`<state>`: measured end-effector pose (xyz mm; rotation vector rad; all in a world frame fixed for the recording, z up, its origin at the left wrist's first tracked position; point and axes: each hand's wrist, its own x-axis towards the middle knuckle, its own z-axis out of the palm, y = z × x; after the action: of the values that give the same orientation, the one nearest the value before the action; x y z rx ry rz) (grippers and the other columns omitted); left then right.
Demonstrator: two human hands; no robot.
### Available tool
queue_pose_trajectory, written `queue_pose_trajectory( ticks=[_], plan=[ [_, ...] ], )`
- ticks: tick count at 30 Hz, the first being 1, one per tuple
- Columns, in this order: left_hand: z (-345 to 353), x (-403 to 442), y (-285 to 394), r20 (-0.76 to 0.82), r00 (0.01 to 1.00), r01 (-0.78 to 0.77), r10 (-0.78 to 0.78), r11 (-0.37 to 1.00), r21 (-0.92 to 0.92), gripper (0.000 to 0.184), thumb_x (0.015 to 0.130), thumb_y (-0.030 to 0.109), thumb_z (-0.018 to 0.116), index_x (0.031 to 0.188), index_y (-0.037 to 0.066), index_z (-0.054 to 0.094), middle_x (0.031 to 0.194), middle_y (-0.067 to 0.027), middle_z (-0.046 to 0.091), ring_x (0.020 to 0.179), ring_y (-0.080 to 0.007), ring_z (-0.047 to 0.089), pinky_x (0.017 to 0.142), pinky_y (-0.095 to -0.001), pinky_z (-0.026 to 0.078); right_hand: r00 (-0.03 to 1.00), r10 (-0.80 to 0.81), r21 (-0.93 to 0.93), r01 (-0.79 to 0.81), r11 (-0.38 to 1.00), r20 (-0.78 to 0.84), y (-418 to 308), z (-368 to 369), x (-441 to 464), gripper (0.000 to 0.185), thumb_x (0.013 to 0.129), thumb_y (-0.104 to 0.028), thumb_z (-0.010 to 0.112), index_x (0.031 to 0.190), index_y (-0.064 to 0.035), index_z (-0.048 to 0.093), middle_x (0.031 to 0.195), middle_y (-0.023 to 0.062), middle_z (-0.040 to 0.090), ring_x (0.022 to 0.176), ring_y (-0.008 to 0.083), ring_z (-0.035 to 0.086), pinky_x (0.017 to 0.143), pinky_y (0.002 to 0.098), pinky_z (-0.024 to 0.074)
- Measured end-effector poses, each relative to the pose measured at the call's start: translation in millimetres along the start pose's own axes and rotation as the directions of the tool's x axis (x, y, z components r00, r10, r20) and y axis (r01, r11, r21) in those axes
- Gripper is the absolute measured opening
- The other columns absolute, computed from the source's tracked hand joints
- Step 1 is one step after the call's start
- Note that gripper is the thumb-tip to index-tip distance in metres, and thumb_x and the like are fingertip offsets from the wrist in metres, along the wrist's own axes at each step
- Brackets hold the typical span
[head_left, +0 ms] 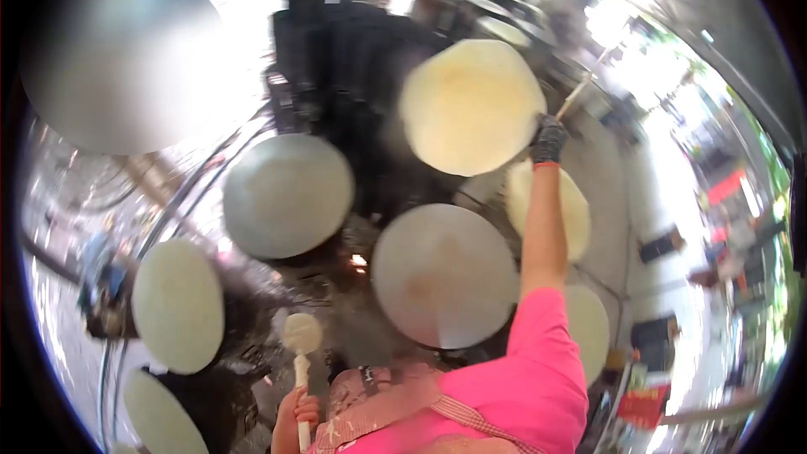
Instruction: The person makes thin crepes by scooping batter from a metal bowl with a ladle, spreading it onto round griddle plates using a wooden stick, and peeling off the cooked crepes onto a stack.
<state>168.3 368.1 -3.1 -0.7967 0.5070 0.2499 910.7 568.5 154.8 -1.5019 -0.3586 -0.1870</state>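
My left hand, low in the view, is wrapped round the pale handle of a ladle. The ladle's round bowl points away from me and looks full of cream-coloured batter. My right arm stretches forward. My right hand, in a dark glove, seems closed on a light wooden stick that slants away to the upper right; its fingers are blurred. Touching or very near that hand is the edge of a large, round, pale-yellow flatbread. What lies beneath the flatbread is hidden.
Two bare grey griddles, one nearer and one to the left, stand with an orange glow between them. Pale rounds lie at the left and right. Dark stacked blocks rise beyond.
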Motion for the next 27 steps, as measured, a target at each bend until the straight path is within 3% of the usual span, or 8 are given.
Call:
queue_pose_trajectory(
  ticks=[2,10,18,22,23,24,25,27],
  plan=[
    [16,24,-42,-0.064,0.983,-0.172,0.171,0.985,-0.017,0.033,0.085,0.028,0.046,0.06,0.009,0.034,0.048,0.0021,0.031,0.035,-0.0075,0.031,0.032,-0.0209,0.026,0.969,0.244,0.072,-0.242,0.967,-0.022,-7,-97,10,0.017,0.063,-0.015,0.066,0.056,-0.01,0.051,0.044,-0.0009,0.042,0.034,0.0128,0.037,0.034,0.0273,0.0286],
    [51,84,-126,-0.006,0.999,0.053,-0.053,0.998,0.025,0.04,0.088,0.033,0.038,0.056,0.009,0.034,0.043,-0.0009,0.032,0.035,-0.0115,0.03,0.038,-0.0236,0.031,0.865,0.406,0.049,-0.41,0.911,-0.296,186,-361,66,0.013,0.07,-0.011,0.063,0.068,-0.0022,0.053,0.049,0.0014,0.046,0.036,0.0133,0.04,0.034,0.03,0.0313],
    [55,90,-167,-0.028,0.999,0.045,-0.043,0.995,0.086,0.04,0.087,0.033,0.04,0.056,0.009,0.035,0.043,-0.0004,0.033,0.036,-0.0105,0.033,0.038,-0.0228,0.032,0.632,0.71,-0.025,-0.752,0.659,-0.311,180,-363,-3,0.009,0.07,-0.012,0.053,0.068,-0.003,0.052,0.048,0.0057,0.047,0.036,0.0174,0.041,0.036,0.0334,0.0353],
    [38,91,-176,0.026,0.994,-0.104,0.103,0.994,0.017,0.033,0.086,0.029,0.043,0.061,0.01,0.036,0.047,0.0019,0.031,0.036,-0.0081,0.032,0.034,-0.0214,0.028,0.74,0.669,-0.045,-0.672,0.739,-0.071,261,-376,-17,0.019,0.071,-0.022,0.054,0.06,-0.0065,0.048,0.053,0.0062,0.048,0.045,0.0182,0.046,0.044,0.0341,0.0372],
    [28,88,-178,0.045,0.99,-0.132,0.132,0.991,-0.017,0.031,0.087,0.029,0.043,0.063,0.01,0.037,0.047,0.0019,0.031,0.036,-0.0079,0.032,0.034,-0.0212,0.028,0.919,0.39,-0.592,-0.282,0.755,0.061,285,-386,-25,0.022,0.074,-0.023,0.052,0.061,-0.0062,0.05,0.056,0.0059,0.05,0.05,0.0175,0.048,0.046,0.0316,0.0381],
    [21,88,-180,0.067,0.986,-0.15,0.152,0.988,-0.031,0.029,0.087,0.028,0.042,0.064,0.01,0.037,0.047,0.002,0.031,0.036,-0.0077,0.032,0.034,-0.021,0.028,0.92,0.151,-0.853,0.262,0.452,0.362,332,-398,-30,0.024,0.077,-0.025,0.049,0.062,-0.0059,0.051,0.059,0.0056,0.053,0.054,0.0168,0.05,0.049,0.0292,0.039],
    [10,82,-183,0.098,0.978,-0.181,0.185,0.983,-0.043,0.027,0.087,0.028,0.042,0.066,0.011,0.037,0.048,0.002,0.031,0.036,-0.0075,0.032,0.033,-0.0208,0.027,0.874,0.224,-0.895,0.385,0.224,0.432,383,-402,-29,0.014,0.075,-0.022,0.054,0.073,-0.0091,0.058,0.076,0.0111,0.062,0.067,0.0267,0.056,0.056,0.0389,0.044],
    [-18,74,-195,0.188,0.948,-0.258,0.258,0.966,-0.025,0.023,0.088,0.027,0.041,0.07,0.011,0.038,0.048,0.0021,0.03,0.036,-0.007,0.031,0.033,-0.0203,0.027,0.873,0.323,-0.745,0.066,0.664,0.366,304,-346,-68,0.014,0.075,-0.022,0.054,0.074,-0.0084,0.058,0.076,0.0105,0.061,0.066,0.0248,0.056,0.055,0.0376,0.0438]
  ],
)
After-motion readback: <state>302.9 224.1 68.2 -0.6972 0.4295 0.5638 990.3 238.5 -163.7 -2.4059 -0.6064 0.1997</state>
